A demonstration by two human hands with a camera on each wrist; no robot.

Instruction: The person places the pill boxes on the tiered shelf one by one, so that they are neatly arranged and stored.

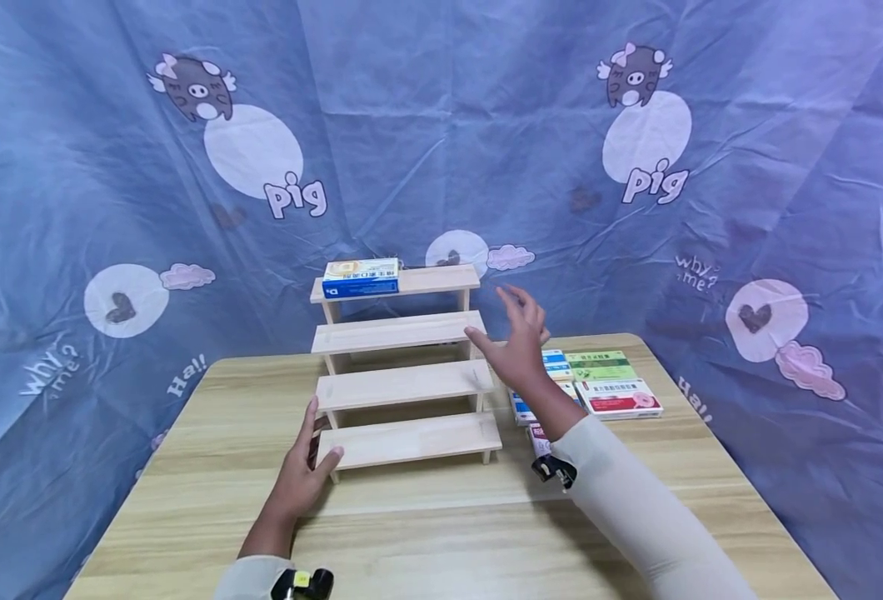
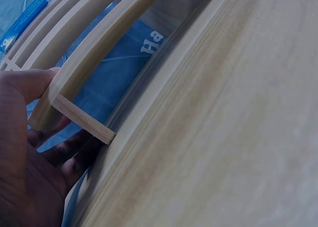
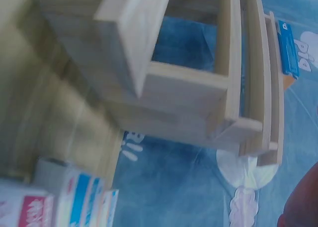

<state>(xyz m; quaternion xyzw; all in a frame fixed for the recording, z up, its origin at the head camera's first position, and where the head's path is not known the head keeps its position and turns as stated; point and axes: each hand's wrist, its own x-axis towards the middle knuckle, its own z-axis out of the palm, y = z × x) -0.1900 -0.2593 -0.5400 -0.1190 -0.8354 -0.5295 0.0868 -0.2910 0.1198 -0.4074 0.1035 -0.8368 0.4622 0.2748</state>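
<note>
A pale wooden four-tier step rack [image 1: 407, 387] stands on the table. On the left of its top tier lies a blue-and-white medicine box [image 1: 361, 279], also seen at the upper right of the right wrist view. My left hand [image 1: 302, 471] grips the rack's lower left end. In the left wrist view its thumb lies on the lowest board [image 2: 74, 73], the other fingers beneath and behind it. My right hand [image 1: 518, 342] is raised by the right end of the second-highest tier, thumb and fingers spread apart, holding nothing. Only an edge of it shows in the right wrist view.
Right of the rack, partly behind my right forearm, lie several medicine boxes: a green box [image 1: 601, 365], a white-and-red box [image 1: 620, 398] and blue-and-white boxes [image 1: 557, 367]. A blue curtain [image 1: 441, 150] with pig prints hangs behind and beside the wooden table [image 1: 411, 542].
</note>
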